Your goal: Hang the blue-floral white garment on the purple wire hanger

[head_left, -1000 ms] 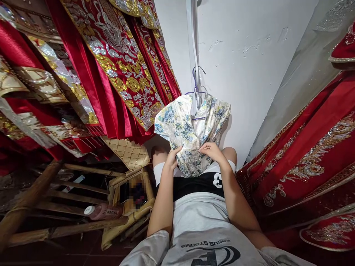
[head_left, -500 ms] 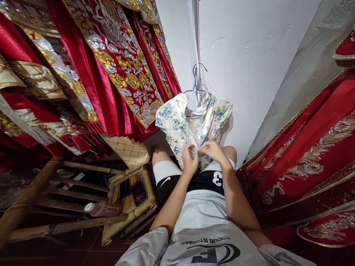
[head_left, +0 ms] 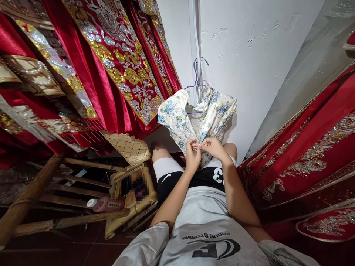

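Observation:
A short-sleeved floral blouse (head_left: 175, 114), white with blue and yellow flowers, hangs on a purple hanger (head_left: 196, 75) between my knees. Its V-shaped neck opening faces me. At the front edges, below the neckline, my left hand (head_left: 193, 155) pinches the fabric with fingers curled. Close against it, my right hand (head_left: 215, 148) pinches the opposite edge between thumb and forefinger. The fingertips nearly meet at the middle. Any button or fastener there is too small to make out. The lower part of the blouse is hidden behind my hands and wrists.
Red embroidered costumes (head_left: 133, 75) hang on the left, and more red beaded fabric (head_left: 307, 166) on the right. A bamboo rack (head_left: 55, 223) with a capped bottle (head_left: 107, 204) stands low at the left. Behind the hanger is a white wall (head_left: 244, 55) with a vertical strip.
The blouse's shoulders sit slightly higher and further right in view. Both hands keep their pinch at its front, and the fingertips have come a little closer together.

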The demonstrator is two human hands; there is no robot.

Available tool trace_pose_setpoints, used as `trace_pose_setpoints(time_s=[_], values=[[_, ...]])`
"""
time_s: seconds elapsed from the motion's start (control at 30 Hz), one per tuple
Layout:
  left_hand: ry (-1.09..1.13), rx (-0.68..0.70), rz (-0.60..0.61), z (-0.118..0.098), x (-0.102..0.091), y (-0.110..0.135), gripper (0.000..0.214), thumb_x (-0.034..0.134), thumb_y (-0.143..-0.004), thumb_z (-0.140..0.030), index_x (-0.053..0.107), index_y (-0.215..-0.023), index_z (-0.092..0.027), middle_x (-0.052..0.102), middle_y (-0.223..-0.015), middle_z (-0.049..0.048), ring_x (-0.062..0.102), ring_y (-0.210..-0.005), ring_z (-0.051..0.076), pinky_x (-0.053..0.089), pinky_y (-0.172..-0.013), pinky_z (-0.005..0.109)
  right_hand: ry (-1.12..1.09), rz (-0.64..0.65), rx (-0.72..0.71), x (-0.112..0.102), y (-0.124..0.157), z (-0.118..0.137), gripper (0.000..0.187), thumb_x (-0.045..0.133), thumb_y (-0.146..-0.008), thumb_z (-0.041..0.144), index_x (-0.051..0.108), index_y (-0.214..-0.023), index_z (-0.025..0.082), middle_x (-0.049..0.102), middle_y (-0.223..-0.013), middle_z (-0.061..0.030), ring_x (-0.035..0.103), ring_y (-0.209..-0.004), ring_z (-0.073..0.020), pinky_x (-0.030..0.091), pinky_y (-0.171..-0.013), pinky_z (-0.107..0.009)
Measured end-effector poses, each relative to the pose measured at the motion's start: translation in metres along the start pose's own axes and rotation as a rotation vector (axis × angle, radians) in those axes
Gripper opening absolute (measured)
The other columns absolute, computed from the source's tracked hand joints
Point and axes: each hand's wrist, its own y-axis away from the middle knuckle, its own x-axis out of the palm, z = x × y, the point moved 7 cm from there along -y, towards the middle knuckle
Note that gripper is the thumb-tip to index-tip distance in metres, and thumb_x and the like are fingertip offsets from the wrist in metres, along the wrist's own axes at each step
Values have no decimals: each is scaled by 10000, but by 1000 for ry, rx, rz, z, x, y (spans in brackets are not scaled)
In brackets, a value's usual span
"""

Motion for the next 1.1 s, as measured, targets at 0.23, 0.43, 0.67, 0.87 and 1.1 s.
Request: trace_pose_setpoints(time_s=[0.23, 0.43, 0.67, 0.87, 1.1], values=[[26, -30, -37, -2, -6, 0, 278, 602, -900, -212, 504, -1160, -209, 607, -806, 9, 597, -753, 156, 479, -722, 295, -65, -30, -59, 1, 0, 6, 197, 650, -780, 375, 694, -780, 182, 685, -720, -42, 603, -686, -182, 456, -655, -291], [29, -28, -16, -7, -5, -1, 270, 613, -890, -215, 509, -1139, -213, 598, -798, 6, 593, -741, 156, 481, -709, 293, -106, -102, -81, -1, 1, 9, 243, 658, -780, 428, 672, -784, 185, 662, -721, -39, 574, -674, -176, 437, -632, -293], [8, -7, 24, -5, -3, 2, 239, 592, -886, -210, 508, -1109, -213, 583, -788, -1, 564, -718, 150, 480, -726, 293, -76, -156, -138, -15, -3, 23, 238, 653, -795, 424, 676, -786, 187, 635, -715, -33, 533, -655, -166, 412, -617, -293], [0, -20, 32, -4, -3, 6, 238, 588, -878, -196, 514, -1104, -210, 576, -812, 8, 563, -734, 142, 477, -723, 283, 47, -198, -218, -42, -28, 55, 231, 670, -781, 408, 692, -782, 178, 610, -662, -22, 501, -610, -153, 383, -587, -290], [39, -22, 38, -14, -3, 6, 194, 596, -857, -182, 514, -1031, -213, 573, -780, 0, 562, -715, 133, 464, -689, 264, 379, -126, -400, -70, -58, 128, 174, 669, -806, 339, 693, -761, 172, 631, -669, -22, 541, -642, -154, 393, -636, -291]])
